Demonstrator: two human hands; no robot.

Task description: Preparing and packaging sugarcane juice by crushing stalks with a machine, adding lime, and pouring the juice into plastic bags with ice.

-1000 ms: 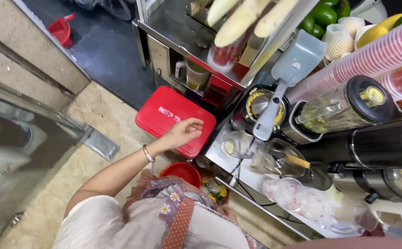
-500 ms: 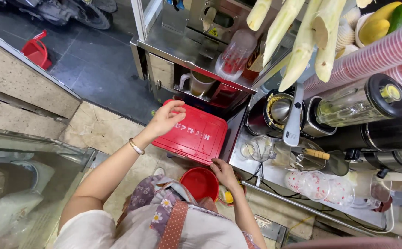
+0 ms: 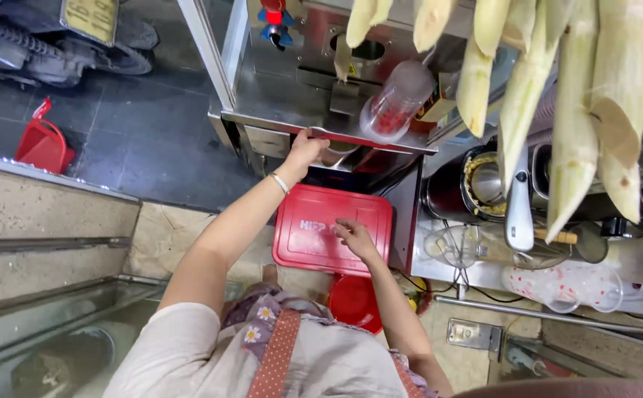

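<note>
Left hand (image 3: 305, 149) gripping steel shelf edge (image 3: 380, 137), right hand (image 3: 354, 236) fingers loosely apart on red lid (image 3: 307, 250)

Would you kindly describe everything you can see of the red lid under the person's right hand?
The red lid is a flat, rounded-corner rectangle that looks like glossy plastic, with a raised rim and pale lettering in the middle. It lies level, low beside the steel cart, apparently closing a box whose body is hidden beneath it. The right hand rests fingertips on its centre-right; the left hand is off it, up at the cart's edge. A red bowl sits just below it.
</note>
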